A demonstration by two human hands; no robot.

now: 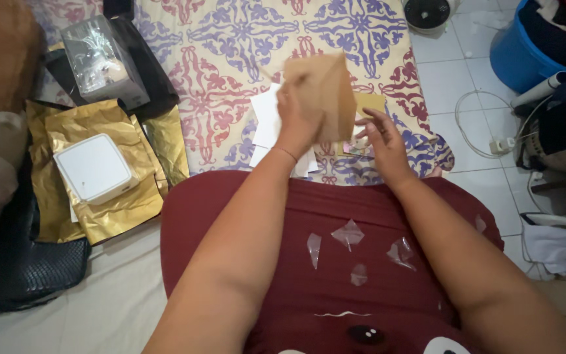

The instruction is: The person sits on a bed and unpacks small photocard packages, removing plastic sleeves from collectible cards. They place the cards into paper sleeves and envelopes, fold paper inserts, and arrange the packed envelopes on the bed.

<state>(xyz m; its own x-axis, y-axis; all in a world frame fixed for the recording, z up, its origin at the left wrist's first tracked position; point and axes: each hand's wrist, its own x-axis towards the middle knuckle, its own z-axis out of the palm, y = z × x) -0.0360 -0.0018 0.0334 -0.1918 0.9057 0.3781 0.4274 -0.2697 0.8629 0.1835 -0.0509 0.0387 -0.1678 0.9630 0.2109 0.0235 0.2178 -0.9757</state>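
Beside a white box (93,169), left hand (298,118) grips brown paper (327,92).

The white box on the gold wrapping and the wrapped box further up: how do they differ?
The white box is bare, flat and low, with rounded corners; the wrapped box is covered in shiny clear film and stands taller. The white box rests on crumpled gold wrapping; the wrapped box sits on something black. Both lie to the left, away from the left hand holding brown paper, and the right hand.

A tan paper sheet (327,95), folded to a point, is held upright above the patterned bedspread (230,52).
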